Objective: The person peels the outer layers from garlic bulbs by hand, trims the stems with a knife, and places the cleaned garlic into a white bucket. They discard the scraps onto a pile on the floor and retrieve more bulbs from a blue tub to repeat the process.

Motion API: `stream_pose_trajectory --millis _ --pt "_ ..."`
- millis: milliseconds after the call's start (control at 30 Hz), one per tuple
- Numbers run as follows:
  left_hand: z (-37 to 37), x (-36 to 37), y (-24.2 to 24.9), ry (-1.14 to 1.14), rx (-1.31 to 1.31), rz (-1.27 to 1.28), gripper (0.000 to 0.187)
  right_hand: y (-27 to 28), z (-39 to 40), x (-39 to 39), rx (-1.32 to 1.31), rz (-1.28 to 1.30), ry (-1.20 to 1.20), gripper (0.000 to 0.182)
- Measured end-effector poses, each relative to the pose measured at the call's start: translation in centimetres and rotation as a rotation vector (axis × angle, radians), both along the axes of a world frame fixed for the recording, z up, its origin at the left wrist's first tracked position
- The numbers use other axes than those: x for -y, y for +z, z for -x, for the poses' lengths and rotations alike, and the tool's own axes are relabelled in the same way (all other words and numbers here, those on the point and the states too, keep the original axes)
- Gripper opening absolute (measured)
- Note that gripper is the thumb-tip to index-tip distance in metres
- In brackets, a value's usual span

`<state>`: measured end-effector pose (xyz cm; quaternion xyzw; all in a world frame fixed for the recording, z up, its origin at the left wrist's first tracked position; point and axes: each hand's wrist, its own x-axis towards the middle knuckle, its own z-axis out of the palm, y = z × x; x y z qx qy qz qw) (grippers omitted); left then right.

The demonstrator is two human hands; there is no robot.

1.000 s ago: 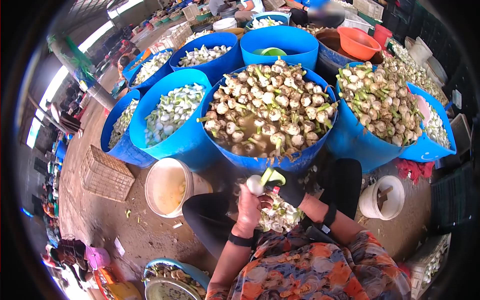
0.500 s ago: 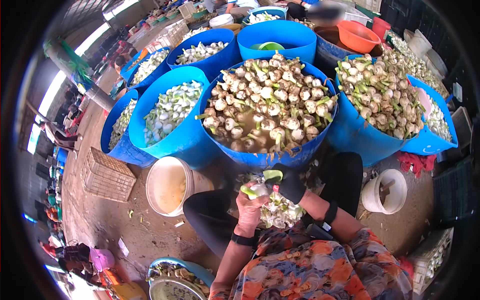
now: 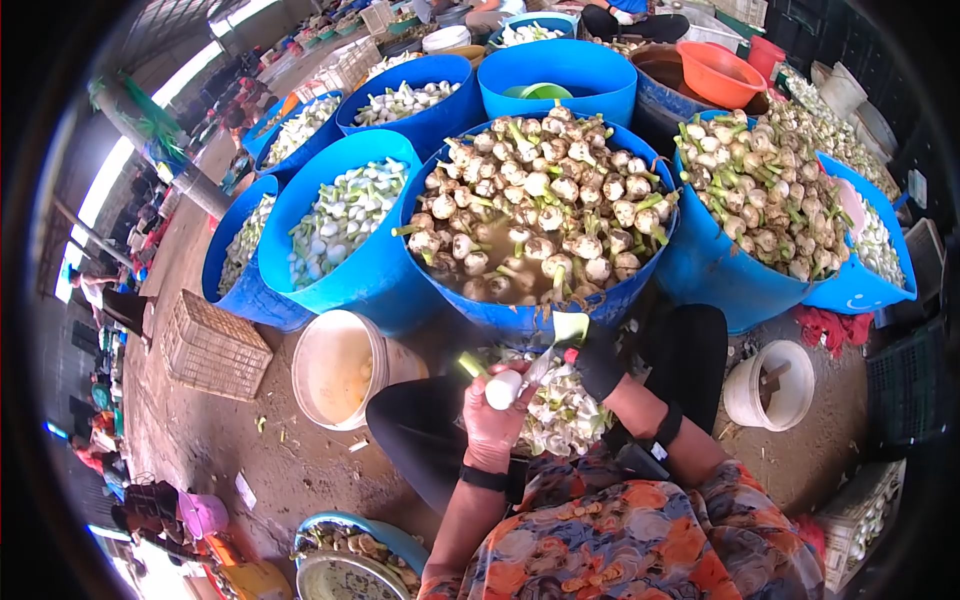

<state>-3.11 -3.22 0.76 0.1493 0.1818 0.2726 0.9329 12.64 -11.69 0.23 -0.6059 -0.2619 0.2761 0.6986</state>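
Note:
My bare left hand is closed around a peeled white bulb with a green stem pointing up and left. To its right, my dark-gloved right hand is closed on a knife with a red part at its handle; the broad pale blade points up, close to the bulb. Below both hands lies a heap of whitish peelings between my knees. In front stands a large blue tub of muddy unpeeled bulbs in brown water.
Blue tubs of peeled bulbs stand left, another of unpeeled bulbs right. A white bucket and wicker crate are left, a small bucket right, a blue basin lower left. People sit farther off.
The bulb in my left hand has turned, showing a rounded white side, and its stem has shifted left. The knife blade has tilted upright, and my right hand has moved slightly right.

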Motion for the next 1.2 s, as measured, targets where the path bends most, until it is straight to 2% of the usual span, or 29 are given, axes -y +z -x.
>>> stream_pose_trajectory --millis 33,67,133,167,200,267,300,333,400,433,467,533,600,667,700,767,800,867,900,967,1033,1100,1200 --pt "0.3 -0.7 -0.4 -0.028 0.077 -0.025 0.03 0.3 -0.1 0.4 0.104 0.011 -0.01 0.027" --pt "0.3 -1.3 -1.1 0.018 0.106 0.004 0.03 0.6 -0.2 0.9 0.103 0.011 -0.003 0.027" --pt "0.7 -2.1 -0.8 0.085 0.072 0.075 0.03 1.9 -0.4 2.2 -0.092 0.036 0.107 0.03" --pt "0.7 -2.3 -0.6 0.092 0.071 0.074 0.03 0.7 -1.3 2.7 -0.047 0.084 0.257 0.037" --pt "0.8 -2.5 -0.4 0.086 0.059 0.081 0.031 0.5 -1.8 3.0 -0.341 -0.112 0.465 0.051" --pt "0.7 -2.6 -0.4 0.083 0.043 0.093 0.031 -0.1 -1.8 2.4 0.52 0.301 0.585 0.062" --pt "0.4 -2.4 -0.4 0.043 0.076 0.094 0.033 1.4 -1.3 2.1 0.92 0.526 0.616 0.068" --pt "0.0 -2.2 -0.3 0.0 0.112 0.093 0.035 1.5 -0.7 1.7 0.917 0.527 0.613 0.068" --pt "-0.6 -1.7 -0.1 -0.003 0.128 0.124 0.037 1.5 0.0 1.0 0.591 0.167 0.5 0.064" --pt "-0.6 -1.5 -0.1 -0.016 0.093 0.082 0.037 3.3 0.8 0.6 0.603 0.023 0.435 0.061" --pt "-0.8 -1.2 -0.2 -0.029 0.059 0.039 0.036 3.1 1.4 0.1 0.599 0.027 0.437 0.061" --pt "-1.4 -0.6 0.9 -0.032 0.075 -0.007 0.036 2.8 2.0 -0.7 0.433 -0.053 0.428 0.056" --pt "-1.6 -0.2 1.7 -0.009 0.015 -0.076 0.038 2.9 2.2 -0.9 0.444 -0.079 0.395 0.051" --pt "-1.3 -0.3 0.8 -0.007 -0.029 -0.138 0.037 3.7 2.2 -0.7 0.675 -0.008 0.395 0.047" --pt "-0.9 -0.5 0.4 -0.017 -0.031 -0.133 0.035 3.4 2.0 -0.8 0.674 -0.004 0.397 0.047" --pt "-0.9 -0.7 -1.1 0.027 0.006 -0.114 0.03 2.5 1.7 -0.9 0.848 -0.181 0.351 0.045" --pt "-0.8 -0.6 -0.7 0.026 0.007 -0.114 0.03 2.5 1.6 -0.6 0.848 -0.18 0.349 0.045" --pt "-0.6 -0.4 0.3 -0.041 0.119 -0.06 0.027 2.7 1.5 0.3 0.535 0.056 0.459 0.042" --pt "-0.6 -0.6 0.2 -0.053 0.144 -0.109 0.027 3.2 1.5 0.3 0.533 0.058 0.46 0.042" --pt "-0.5 -0.7 0.4 -0.056 0.098 -0.164 0.027 4.3 1.5 0.0 0.652 -0.193 0.402 0.041" --pt "-0.7 -0.5 0.9 -0.062 0.051 -0.22 0.027 3.6 1.5 -0.2 0.682 -0.212 0.423 0.04" --pt "-1.1 -0.2 1.4 -0.082 0.093 -0.147 0.028 3.4 1.4 -0.2 0.715 -0.231 0.44 0.04" --pt "-0.7 -0.4 0.1 -0.086 0.077 -0.215 0.029 2.9 1.2 0.1 0.706 -0.228 0.472 0.04"
